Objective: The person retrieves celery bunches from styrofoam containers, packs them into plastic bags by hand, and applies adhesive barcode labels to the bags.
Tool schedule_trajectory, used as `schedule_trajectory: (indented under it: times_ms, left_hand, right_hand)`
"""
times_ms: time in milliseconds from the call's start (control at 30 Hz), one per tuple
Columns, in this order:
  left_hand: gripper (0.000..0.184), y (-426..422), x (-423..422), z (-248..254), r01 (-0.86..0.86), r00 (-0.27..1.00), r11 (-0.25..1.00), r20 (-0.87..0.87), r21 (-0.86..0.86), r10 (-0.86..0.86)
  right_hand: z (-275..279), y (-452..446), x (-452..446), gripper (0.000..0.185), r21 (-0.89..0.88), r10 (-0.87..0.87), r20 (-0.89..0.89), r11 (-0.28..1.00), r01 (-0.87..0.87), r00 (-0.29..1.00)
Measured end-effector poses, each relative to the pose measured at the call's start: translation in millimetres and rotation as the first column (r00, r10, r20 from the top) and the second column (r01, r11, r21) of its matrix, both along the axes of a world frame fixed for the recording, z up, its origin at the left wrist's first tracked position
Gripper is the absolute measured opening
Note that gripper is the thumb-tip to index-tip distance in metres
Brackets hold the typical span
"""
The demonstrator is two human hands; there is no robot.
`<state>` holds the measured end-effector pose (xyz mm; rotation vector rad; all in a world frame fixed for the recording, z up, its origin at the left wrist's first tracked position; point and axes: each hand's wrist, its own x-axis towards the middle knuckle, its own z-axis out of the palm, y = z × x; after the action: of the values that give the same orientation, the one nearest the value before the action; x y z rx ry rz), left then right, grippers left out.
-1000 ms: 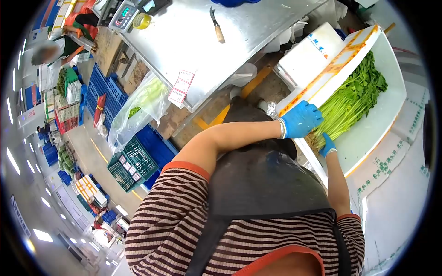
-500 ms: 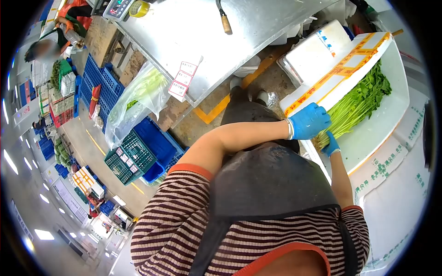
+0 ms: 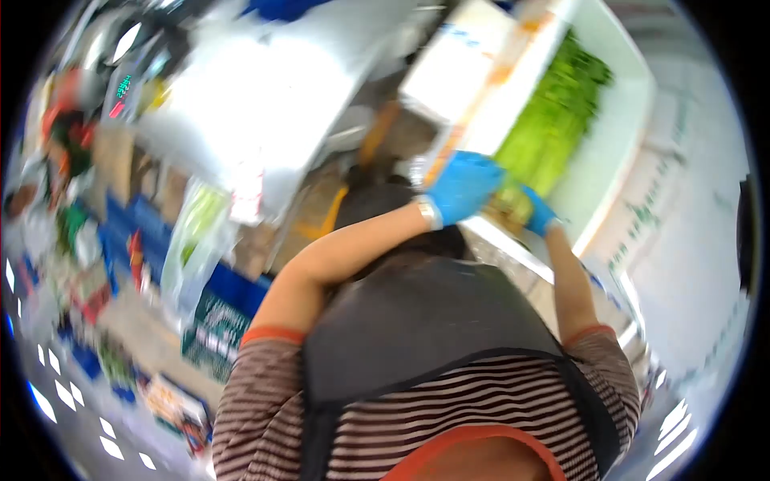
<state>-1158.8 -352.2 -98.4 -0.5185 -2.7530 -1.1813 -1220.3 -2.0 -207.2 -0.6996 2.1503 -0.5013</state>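
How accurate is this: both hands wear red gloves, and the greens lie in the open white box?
Wrong colour: the left hand and right hand are gloved in blue, not red, as the head view shows. The greens do lie in the open white box.

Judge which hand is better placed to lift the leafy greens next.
Right, probably: the right hand is inside the white box, beside the stem end of the leafy greens. The left hand is over the box's edge; blur hides whether either grips.

scale display point(image 3: 123, 90): green digits blurred | white packaging point(image 3: 688, 188): green print unreadable | white box point(image 3: 453, 68): blue characters unreadable
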Motion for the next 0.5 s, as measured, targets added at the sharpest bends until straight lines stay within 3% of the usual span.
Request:
schedule_trajectory:
  times_ms: [33,67,100,133,167,200,267,300,367,400,467,500]
  left_hand:
    - [0.018,-1,-3,12,-0.007,0.998,0.999,0.057,-0.036,0.009]
    - [0.026,-2,-3,18,-0.013,1.000,0.999,0.005,-0.043,0.013]
    - [0.035,5,-3,19,-0.001,1.000,0.984,0.029,-0.179,0.007]
    - [0.040,11,1,21,-0.032,0.999,0.976,0.012,-0.217,0.036]
    - [0.040,13,-1,32,-0.041,0.999,0.987,0.013,-0.156,0.043]
    - [0.039,20,-1,37,-0.075,0.996,0.989,-0.060,-0.129,0.067]
    - [0.038,32,-7,52,-0.027,0.997,0.996,-0.070,-0.087,0.021]
    - [0.037,40,-9,49,0.027,1.000,0.998,0.004,-0.062,-0.027]
    - [0.034,60,-21,38,0.136,0.980,0.991,0.151,-0.015,-0.132]
    - [0.032,69,-26,20,0.149,0.941,0.984,0.293,0.095,-0.171]
    - [0.030,81,-39,-32,0.119,0.796,0.948,0.543,0.295,-0.268]
    - [0.040,85,-54,-44,0.095,0.665,0.947,0.688,0.307,-0.290]
  right_hand:
    - [-5,2,1,0.082,0.042,-0.058,0.051,0.998,0.056,0.997]
    - [-9,4,1,0.092,0.087,-0.119,0.097,0.990,0.111,0.988]
    - [-19,10,6,0.092,0.206,-0.130,0.047,0.971,0.117,0.990]
    - [-6,-6,11,0.083,0.161,-0.233,0.065,0.962,0.220,0.970]
    - [5,-22,7,0.076,0.161,-0.719,0.513,0.617,0.771,0.469]
    - [11,-29,3,0.069,0.405,-0.580,0.755,0.049,0.913,-0.304]
    - [4,-19,6,0.059,0.209,-0.646,0.761,0.170,0.963,-0.051]
    - [-2,-13,10,0.056,0.121,-0.666,0.743,0.240,0.963,0.073]
    - [26,-21,1,0.051,0.301,-0.621,0.763,0.097,0.949,-0.179]
    - [49,-27,-5,0.049,0.389,-0.577,0.759,0.030,0.921,-0.302]
    - [67,-23,-3,0.041,0.349,-0.539,0.791,0.008,0.937,-0.290]
    - [61,-13,1,0.040,0.290,-0.503,0.829,0.015,0.957,-0.244]
